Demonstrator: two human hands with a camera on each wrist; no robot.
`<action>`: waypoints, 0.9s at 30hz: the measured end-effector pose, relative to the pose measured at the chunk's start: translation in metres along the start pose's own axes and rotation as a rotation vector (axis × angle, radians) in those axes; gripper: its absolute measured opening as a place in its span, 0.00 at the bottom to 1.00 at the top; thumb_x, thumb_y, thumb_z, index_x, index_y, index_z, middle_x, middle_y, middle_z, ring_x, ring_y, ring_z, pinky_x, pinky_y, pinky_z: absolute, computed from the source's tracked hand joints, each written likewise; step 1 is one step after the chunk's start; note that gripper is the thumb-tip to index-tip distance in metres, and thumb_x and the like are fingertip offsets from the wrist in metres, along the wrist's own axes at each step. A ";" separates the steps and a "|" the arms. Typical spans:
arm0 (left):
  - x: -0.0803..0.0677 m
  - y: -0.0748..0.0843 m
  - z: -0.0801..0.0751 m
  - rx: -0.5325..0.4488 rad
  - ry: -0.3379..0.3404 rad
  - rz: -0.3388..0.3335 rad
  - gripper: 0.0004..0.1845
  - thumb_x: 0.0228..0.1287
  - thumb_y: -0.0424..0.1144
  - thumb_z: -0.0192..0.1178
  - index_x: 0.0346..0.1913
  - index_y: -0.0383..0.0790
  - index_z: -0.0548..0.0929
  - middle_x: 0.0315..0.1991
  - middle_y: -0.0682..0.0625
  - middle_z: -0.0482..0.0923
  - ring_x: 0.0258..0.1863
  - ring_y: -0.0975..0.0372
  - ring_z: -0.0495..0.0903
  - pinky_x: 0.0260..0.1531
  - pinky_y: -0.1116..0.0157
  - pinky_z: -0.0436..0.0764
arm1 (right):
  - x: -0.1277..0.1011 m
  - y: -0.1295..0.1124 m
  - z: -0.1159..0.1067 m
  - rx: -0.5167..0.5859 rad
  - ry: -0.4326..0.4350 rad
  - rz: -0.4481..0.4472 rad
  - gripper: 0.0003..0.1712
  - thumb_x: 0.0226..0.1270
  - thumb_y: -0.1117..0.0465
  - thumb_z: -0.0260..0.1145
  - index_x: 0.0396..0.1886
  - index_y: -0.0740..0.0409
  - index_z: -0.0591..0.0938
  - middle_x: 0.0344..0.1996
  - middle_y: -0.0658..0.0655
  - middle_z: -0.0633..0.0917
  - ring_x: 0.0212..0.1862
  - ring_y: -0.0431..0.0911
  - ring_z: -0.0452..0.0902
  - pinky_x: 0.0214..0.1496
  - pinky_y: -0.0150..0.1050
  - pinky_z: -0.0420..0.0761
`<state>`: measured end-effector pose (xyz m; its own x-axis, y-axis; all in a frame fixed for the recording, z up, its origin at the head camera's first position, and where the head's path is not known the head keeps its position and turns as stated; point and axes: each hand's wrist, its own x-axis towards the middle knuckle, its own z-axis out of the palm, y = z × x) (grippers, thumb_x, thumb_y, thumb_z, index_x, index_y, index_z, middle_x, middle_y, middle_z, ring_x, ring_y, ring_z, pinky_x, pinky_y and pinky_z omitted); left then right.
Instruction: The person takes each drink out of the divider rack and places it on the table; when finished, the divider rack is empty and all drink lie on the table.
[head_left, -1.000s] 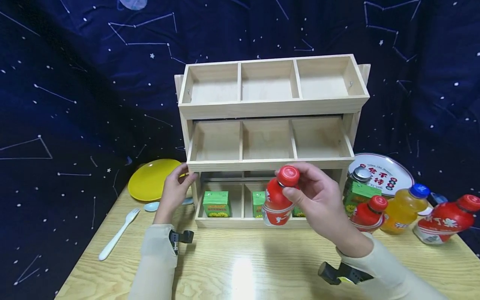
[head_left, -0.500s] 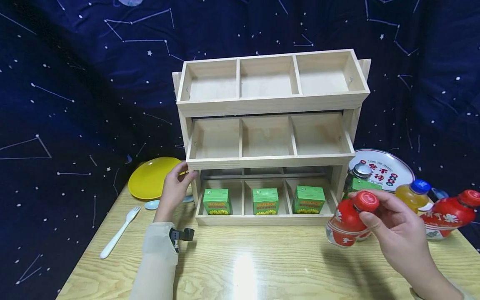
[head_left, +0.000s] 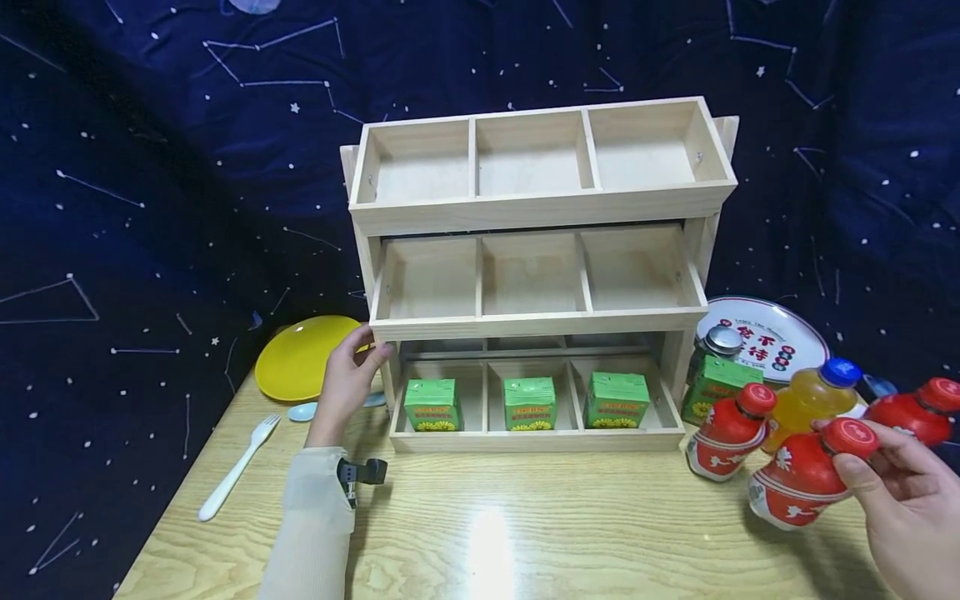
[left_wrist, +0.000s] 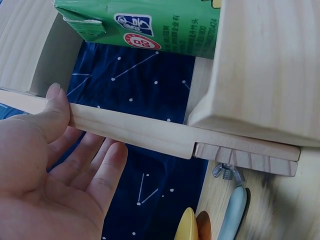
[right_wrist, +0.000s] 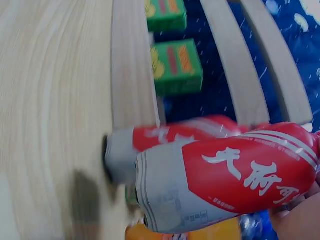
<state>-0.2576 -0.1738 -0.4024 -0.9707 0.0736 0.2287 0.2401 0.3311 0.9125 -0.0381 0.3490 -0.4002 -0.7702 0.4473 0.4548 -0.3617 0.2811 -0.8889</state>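
My right hand [head_left: 911, 508] grips a red-capped bottle [head_left: 806, 479] by its neck, tilted, at the right of the table. Its red and silver label [right_wrist: 240, 175] fills much of the right wrist view, in front of a second red bottle [head_left: 726, 437] standing just left of it. At the wooden three-tier rack [head_left: 536, 325], my left hand [head_left: 351, 379] holds the left side post, thumb on one side and fingers behind. In the left wrist view that wooden slat [left_wrist: 135, 130] runs between thumb and fingers. Green drink cartons [head_left: 530, 403] stand one in each bottom-tier compartment.
At the right are an orange drink bottle [head_left: 813, 400], another red bottle [head_left: 915, 411], a green carton [head_left: 716, 387], a silver-lidded jar [head_left: 722, 342] and a white plate [head_left: 795, 333]. At the left lie a yellow plate [head_left: 300, 358], a white fork [head_left: 238, 471] and a pale-blue spoon [head_left: 303, 412].
My right hand has carried the red bottle from in front of the rack's bottom tier rightward and down, past the other red bottle. The left hand stays on the post.
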 end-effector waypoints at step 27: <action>0.005 -0.013 -0.001 -0.011 0.000 0.016 0.25 0.72 0.35 0.58 0.69 0.35 0.70 0.62 0.35 0.72 0.60 0.43 0.75 0.59 0.48 0.75 | 0.028 0.033 -0.021 0.196 -0.054 0.018 0.26 0.64 0.85 0.57 0.61 0.69 0.76 0.49 0.49 0.85 0.49 0.35 0.80 0.48 0.18 0.76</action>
<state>-0.2659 -0.1783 -0.4126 -0.9667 0.0787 0.2434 0.2557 0.3198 0.9123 -0.0609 0.3882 -0.4161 -0.8026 0.4033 0.4396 -0.4389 0.1000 -0.8930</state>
